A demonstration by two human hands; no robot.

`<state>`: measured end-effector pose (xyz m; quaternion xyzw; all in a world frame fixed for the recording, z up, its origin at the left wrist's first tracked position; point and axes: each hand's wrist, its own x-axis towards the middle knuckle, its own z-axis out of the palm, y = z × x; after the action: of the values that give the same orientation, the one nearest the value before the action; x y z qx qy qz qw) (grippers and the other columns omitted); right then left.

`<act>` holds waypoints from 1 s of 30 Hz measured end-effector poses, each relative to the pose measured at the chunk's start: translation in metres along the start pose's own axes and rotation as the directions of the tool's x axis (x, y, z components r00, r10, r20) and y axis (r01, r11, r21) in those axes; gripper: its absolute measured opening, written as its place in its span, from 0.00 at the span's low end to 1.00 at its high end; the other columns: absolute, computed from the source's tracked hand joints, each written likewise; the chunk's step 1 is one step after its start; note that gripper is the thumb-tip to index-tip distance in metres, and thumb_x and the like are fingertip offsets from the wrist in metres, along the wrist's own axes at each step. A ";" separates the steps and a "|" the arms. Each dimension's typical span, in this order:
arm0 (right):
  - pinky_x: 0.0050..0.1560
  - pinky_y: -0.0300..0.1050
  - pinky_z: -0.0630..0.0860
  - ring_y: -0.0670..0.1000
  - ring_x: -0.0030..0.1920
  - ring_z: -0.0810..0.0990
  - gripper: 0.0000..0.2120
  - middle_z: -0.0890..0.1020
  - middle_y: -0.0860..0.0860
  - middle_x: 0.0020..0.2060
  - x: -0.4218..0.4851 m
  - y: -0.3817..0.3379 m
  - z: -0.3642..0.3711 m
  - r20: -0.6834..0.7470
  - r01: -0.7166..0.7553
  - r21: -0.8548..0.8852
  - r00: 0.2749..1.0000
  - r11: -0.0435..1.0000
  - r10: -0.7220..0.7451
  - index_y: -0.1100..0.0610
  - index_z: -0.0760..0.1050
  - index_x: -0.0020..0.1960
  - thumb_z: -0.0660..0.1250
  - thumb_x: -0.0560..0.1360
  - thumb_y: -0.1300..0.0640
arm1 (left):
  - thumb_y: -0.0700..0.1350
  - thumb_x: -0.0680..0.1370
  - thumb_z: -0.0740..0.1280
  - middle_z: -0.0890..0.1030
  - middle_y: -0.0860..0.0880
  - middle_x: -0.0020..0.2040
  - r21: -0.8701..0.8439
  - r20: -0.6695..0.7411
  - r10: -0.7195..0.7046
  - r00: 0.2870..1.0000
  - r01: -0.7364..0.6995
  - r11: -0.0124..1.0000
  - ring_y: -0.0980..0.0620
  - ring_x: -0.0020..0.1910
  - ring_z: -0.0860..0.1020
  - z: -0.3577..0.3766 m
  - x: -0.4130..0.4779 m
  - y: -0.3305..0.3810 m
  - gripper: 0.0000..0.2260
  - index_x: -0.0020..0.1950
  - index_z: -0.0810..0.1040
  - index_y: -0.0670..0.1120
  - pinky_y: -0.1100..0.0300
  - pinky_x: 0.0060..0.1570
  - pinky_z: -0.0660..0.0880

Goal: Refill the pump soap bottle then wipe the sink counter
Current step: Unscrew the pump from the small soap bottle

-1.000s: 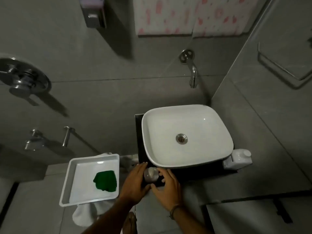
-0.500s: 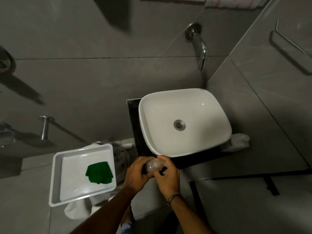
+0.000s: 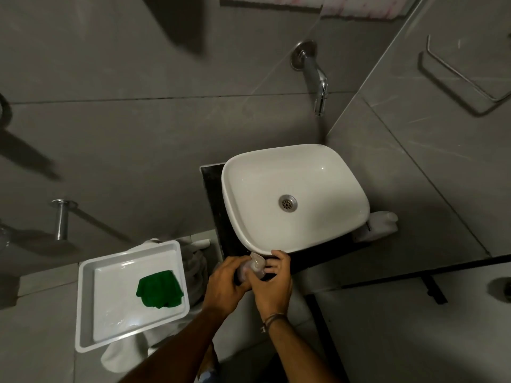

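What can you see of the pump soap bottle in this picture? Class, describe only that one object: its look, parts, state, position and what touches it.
The pump soap bottle is small, pale and translucent, apparently plastic. Its pump head, with a short nozzle, shows at the top, just below the front rim of the white sink. The left hand wraps the body from one side, and the right hand closes on it from the other, so most of the bottle is hidden. Its fill level and whether it rests on the dark counter cannot be told.

No readable text, labels, brands or numbers anywhere. Pump bottle [image 3: 255, 268] between the hands is too small and blurred to show any label. White jug [image 3: 380, 223] beside the sink [image 3: 240, 217] shows a plain face, no print legible.
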<state>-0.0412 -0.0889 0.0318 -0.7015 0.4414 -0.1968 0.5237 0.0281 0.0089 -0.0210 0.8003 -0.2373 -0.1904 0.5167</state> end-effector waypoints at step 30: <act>0.54 0.48 0.84 0.46 0.55 0.84 0.33 0.85 0.45 0.56 -0.008 0.001 0.006 -0.031 -0.080 0.139 0.996 0.987 0.085 0.38 0.71 0.65 0.76 0.70 0.66 | 0.49 0.73 0.78 0.82 0.55 0.59 -0.013 -0.023 0.007 1.000 -0.007 1.000 0.56 0.57 0.81 0.002 -0.003 0.000 0.22 0.67 0.81 0.51 0.57 0.58 0.80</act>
<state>-0.0413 -0.0791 0.0296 -0.6411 0.4651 -0.2179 0.5703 0.0244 0.0094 -0.0211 0.7982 -0.2328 -0.1807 0.5254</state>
